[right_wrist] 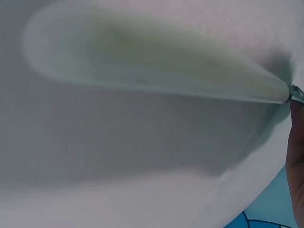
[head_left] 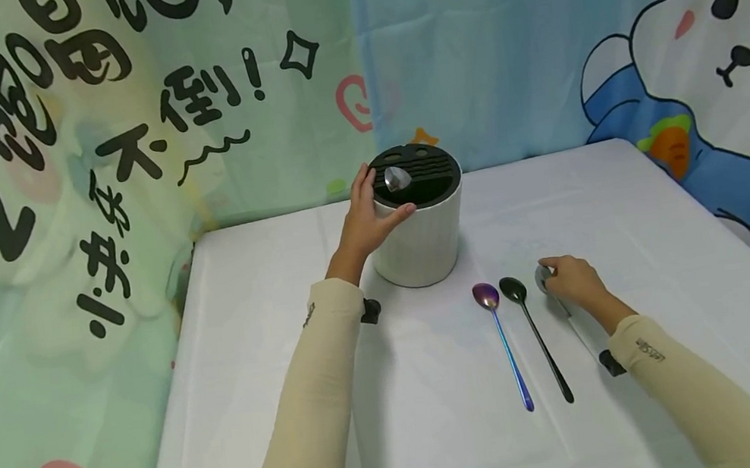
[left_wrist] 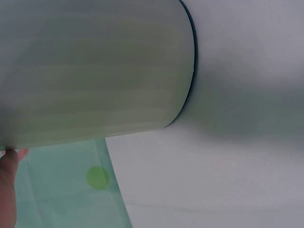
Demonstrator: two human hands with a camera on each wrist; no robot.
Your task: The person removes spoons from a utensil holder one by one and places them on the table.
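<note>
My left hand [head_left: 368, 216] rests against the left side of a white round utensil holder [head_left: 421, 248], fingers by the rim and thumb across the front. The holder has a black slotted lid [head_left: 435, 186], and a silver spoon head [head_left: 397, 179] shows above it. To the right, my right hand [head_left: 575, 283] pinches a white-handled utensil [head_left: 583, 330] by its rounded grey head, low over the table. Its pale handle [right_wrist: 156, 61] spans the right wrist view, blurred. Beside it lie a black spoon [head_left: 536, 331] and a purple-blue spoon [head_left: 507, 350].
A white cloth covers the table [head_left: 453, 454]. Behind it hang a green printed curtain [head_left: 271, 161] and a blue curtain [head_left: 501, 60] with a cartoon bear. Small black devices sit at both wrists.
</note>
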